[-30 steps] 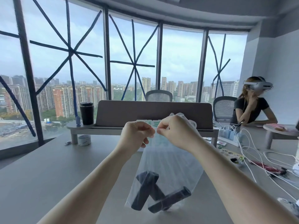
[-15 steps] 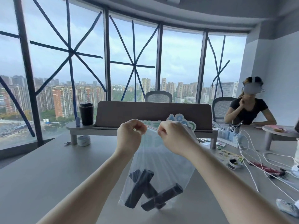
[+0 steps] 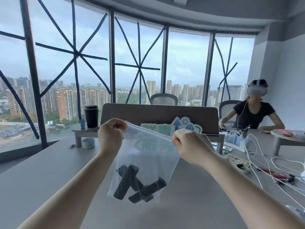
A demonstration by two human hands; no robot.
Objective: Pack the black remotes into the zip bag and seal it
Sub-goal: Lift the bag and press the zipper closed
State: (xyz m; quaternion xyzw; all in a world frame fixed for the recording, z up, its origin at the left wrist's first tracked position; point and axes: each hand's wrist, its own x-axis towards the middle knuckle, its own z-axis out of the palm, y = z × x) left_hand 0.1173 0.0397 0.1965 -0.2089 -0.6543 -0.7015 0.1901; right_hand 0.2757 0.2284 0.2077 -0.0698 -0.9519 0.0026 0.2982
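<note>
A clear zip bag (image 3: 148, 156) hangs in the air above the grey table (image 3: 41, 176). Three black remotes (image 3: 132, 182) lie crossed at its bottom. My left hand (image 3: 111, 134) pinches the left end of the bag's top strip. My right hand (image 3: 189, 144) pinches the strip further right, and the strip runs taut and slanted between them. Whether the strip is pressed closed along its length cannot be told.
A brown desk riser (image 3: 158, 116) with a colourful sign (image 3: 173, 128) stands behind the bag, with a black cup (image 3: 91, 115) and a tape roll (image 3: 88, 143) to its left. White cables (image 3: 264, 162) and small items lie at right. A person in a headset (image 3: 252, 109) sits at far right.
My hands have drawn apart along the top strip, the left going left and the right going right. The bag now hangs wider and a little further left.
</note>
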